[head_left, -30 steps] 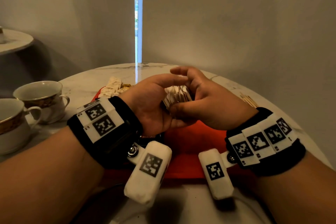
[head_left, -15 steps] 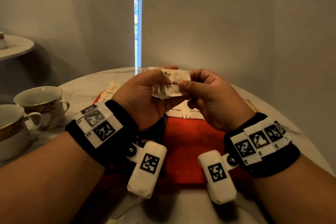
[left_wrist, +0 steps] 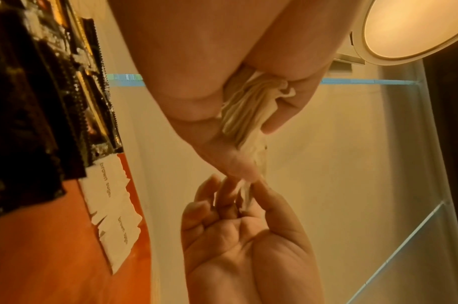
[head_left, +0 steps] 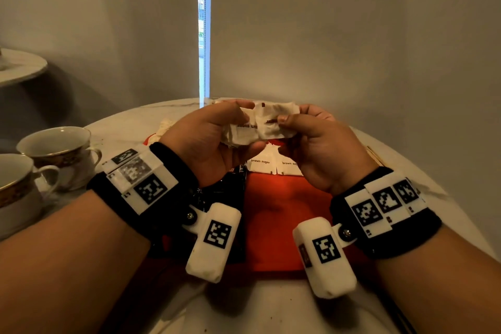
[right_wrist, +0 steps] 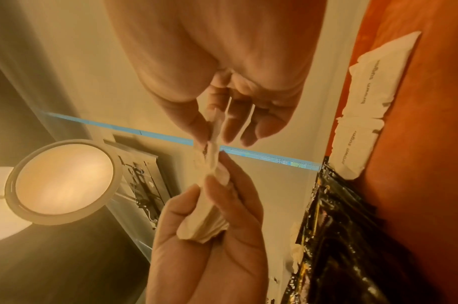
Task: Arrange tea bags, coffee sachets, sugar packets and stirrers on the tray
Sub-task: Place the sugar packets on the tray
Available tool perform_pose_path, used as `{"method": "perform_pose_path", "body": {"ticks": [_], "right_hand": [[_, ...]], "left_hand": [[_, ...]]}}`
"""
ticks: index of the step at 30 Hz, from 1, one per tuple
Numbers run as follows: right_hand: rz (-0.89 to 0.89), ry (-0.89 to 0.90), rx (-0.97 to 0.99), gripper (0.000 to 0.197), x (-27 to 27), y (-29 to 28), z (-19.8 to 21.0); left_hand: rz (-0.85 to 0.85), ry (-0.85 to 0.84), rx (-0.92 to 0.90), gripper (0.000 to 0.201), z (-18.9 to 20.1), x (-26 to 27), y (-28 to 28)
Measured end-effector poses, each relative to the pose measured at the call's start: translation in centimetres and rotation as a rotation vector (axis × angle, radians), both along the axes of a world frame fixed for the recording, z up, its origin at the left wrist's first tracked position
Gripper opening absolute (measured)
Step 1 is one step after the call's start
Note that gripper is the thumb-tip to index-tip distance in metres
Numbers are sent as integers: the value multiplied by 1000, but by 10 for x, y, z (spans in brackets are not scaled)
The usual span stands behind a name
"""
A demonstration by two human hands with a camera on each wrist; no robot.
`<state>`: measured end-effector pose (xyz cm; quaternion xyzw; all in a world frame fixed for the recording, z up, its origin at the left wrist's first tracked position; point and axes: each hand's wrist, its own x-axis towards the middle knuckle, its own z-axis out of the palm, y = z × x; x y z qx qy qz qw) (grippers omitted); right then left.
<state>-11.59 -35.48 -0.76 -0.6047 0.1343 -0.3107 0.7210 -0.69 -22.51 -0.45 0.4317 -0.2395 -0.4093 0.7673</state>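
**Sugar packets held above the tray**

Your left hand [head_left: 214, 141] grips a stack of white sugar packets [head_left: 244, 130], fingers curled round it. Your right hand [head_left: 320, 144] pinches one packet [head_left: 279, 122] at the stack's near end between thumb and fingertips. Both are raised over the red tray [head_left: 282, 214], where two brown sugar packets [head_left: 273, 163] lie side by side beyond the black coffee sachets [left_wrist: 35, 115]. Two cups [head_left: 54, 154] stand to your left.

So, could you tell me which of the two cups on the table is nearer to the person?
The cup at the picture's left edge, cut off by the frame; the other cup stands farther back, toward the wall.
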Motion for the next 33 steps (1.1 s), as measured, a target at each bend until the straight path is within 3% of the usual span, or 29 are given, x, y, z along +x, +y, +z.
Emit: {"method": "perform_pose_path", "body": {"ticks": [3,6,9,11,14,20,23,27,33], "right_hand": [[14,-155,184,20,-1,-1,3],[59,-172,187,28,-5,0,5],[47,-65,26,41,-7,5,5],[30,-26,-30,46,-7,6,4],[17,-6,-66,38,-6,7,3],[-36,-11,-70,18,-5,5,5],[-67,-20,-32,7,-6,1,5],[-62,-2,-58,7,-7,-1,6],[-13,-14,-57,18,-6,-1,3]], "left_hand": [[68,-23,27,32,-1,0,-1],[8,-8,15,20,-2,-1,0],[-74,-86,48,47,-3,-1,0],[-51,-154,92,54,-4,-4,-1],[-4,-186,130,32,-3,-6,-2],[84,-170,92,12,-2,-3,-4],[86,-139,89,29,-2,-1,-4],[31,-167,98,60,-4,1,-2],[123,-198,110,22,-4,1,-6]]}}
